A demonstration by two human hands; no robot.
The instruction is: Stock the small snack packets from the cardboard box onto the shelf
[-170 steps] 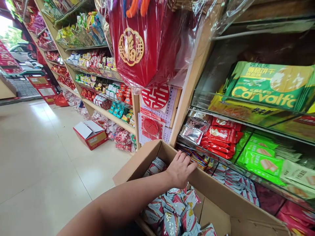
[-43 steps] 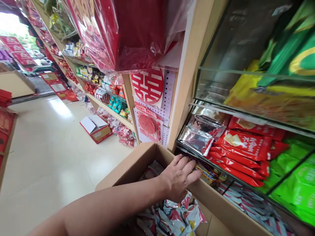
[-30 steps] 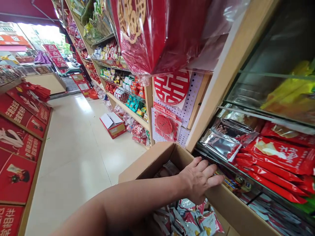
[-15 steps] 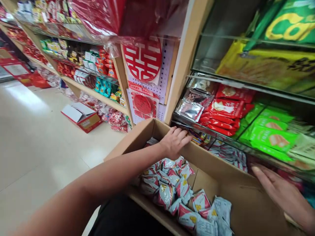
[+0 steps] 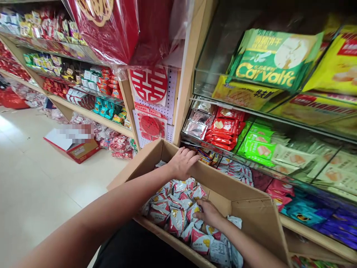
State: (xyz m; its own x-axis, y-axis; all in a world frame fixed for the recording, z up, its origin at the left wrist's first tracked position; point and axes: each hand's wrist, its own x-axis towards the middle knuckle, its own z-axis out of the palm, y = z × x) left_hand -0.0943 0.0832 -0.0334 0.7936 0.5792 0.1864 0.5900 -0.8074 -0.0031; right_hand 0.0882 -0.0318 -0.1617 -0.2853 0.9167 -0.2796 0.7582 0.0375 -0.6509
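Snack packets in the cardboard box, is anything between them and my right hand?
Nothing visible: the right hand lies directly on the snack packets inside the cardboard box. The left hand rests on the box's far wall, apart.

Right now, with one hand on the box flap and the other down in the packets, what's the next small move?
Probably close the right hand around a few snack packets and lift. Its fingers already rest on the pile, and the left hand braces the cardboard box at its far flap.
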